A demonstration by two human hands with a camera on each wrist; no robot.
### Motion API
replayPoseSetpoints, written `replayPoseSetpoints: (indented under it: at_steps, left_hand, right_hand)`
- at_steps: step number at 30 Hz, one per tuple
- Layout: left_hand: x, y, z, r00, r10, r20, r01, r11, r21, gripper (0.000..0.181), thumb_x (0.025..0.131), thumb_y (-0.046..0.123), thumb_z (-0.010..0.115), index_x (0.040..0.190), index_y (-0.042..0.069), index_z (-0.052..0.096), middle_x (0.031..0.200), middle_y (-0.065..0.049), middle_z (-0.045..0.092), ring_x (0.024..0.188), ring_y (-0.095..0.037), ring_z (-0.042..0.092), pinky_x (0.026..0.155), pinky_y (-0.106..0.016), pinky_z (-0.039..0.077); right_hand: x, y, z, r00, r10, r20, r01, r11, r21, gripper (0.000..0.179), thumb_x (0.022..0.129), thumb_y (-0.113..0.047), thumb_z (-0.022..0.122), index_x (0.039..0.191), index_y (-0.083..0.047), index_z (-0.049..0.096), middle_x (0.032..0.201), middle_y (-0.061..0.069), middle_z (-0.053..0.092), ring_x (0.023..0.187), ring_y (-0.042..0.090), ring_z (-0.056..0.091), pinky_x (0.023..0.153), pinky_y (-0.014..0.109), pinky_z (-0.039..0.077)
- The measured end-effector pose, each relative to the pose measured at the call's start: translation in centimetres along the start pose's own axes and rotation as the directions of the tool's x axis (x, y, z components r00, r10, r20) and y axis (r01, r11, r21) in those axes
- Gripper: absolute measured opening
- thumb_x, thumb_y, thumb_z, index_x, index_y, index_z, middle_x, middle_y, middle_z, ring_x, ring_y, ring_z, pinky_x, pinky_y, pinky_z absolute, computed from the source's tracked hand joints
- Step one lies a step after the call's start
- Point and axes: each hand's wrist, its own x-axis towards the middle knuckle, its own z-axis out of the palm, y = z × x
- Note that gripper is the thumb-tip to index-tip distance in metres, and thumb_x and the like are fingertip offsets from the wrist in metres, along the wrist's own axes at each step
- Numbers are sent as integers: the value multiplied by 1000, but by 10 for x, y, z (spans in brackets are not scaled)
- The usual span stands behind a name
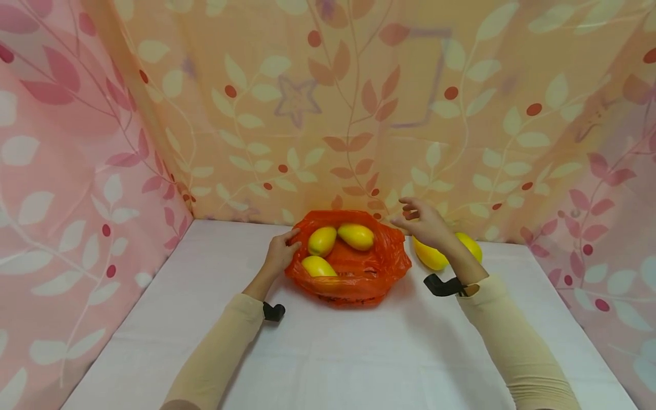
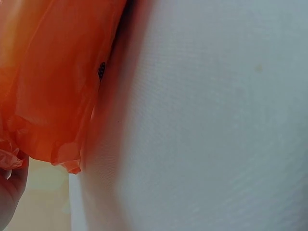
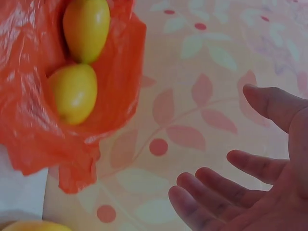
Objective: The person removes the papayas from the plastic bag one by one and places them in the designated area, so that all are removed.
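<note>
An orange-red plastic bag (image 1: pixel 379 267) stands with its mouth wide, and three yellow mangoes (image 1: pixel 356 237) lie inside. My left hand (image 1: pixel 279 253) pinches the bag's left rim; the left wrist view shows only part of that hand (image 2: pixel 10 192) against the crumpled edge. Above the bag's right side, my right hand (image 1: pixel 422 222) hovers with nothing in it. Its fingers are spread and slightly bent in the right wrist view, apart from the bag (image 3: pixel 120 96). Two more yellow mangoes (image 1: pixel 431 256) lie right of the bag, partly hidden by my right hand and forearm.
A white cloth (image 1: pixel 328 353) covers the tabletop. Leaf-patterned curtains (image 1: pixel 246 142) hang behind the table and along both sides, with the back one close beyond the bag. Dark wrist-camera mounts (image 1: pixel 442 285) stick out from both wrists.
</note>
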Motion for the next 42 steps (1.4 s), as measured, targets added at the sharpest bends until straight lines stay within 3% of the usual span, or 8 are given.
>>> replayPoseSetpoints:
  at_steps: [5,13,19,26,37,42]
  left_hand:
    - [-1,-2,1,1000,-17,-1,17,999,-31,43,95,6,59,137,2,54,140,-23,53,132,-34,49,109,-46,43]
    - [-1,-1,1,1000,-18,-5,18,999,-27,42,95,4,59,137,1,55,139,-23,54,131,-35,50,108,-47,43]
    - [0,0,1,999,-32,2,32,998,-48,42,95,5,59,137,1,55,139,-22,55,131,-34,51,108,-46,44]
    - [1,1,1,999,-34,7,34,998,-59,43,95,4,58,138,1,53,140,-23,53,132,-35,50,108,-46,43]
    - [1,2,2,999,-32,-1,32,996,-81,43,94,3,60,136,-2,54,138,-23,55,133,-34,49,110,-46,41]
    - [2,1,2,999,-33,-2,33,996,-80,43,94,4,60,136,-2,54,137,-24,55,131,-35,50,110,-46,42]
  right_hand:
    - [3,-7,12,999,-18,46,18,1000,5,69,92,-36,66,147,-7,38,141,22,47,124,41,50,99,54,49]
    - [10,-17,32,995,-80,52,79,997,22,66,91,-31,67,146,-8,41,135,22,54,119,39,55,97,51,51]
    - [12,-24,43,994,-82,71,80,997,20,67,91,-36,68,147,-11,41,138,20,52,123,39,52,100,52,49]
    - [18,-31,59,987,-118,105,116,993,26,66,91,-34,67,144,-3,42,136,24,52,126,43,50,103,53,46]
    - [26,-32,88,981,-81,179,81,997,4,66,91,-38,67,144,-7,43,135,21,54,121,38,55,99,48,50]
    - [26,-35,100,976,-84,199,82,996,19,62,90,-38,69,141,-10,47,132,18,56,117,34,57,92,43,55]
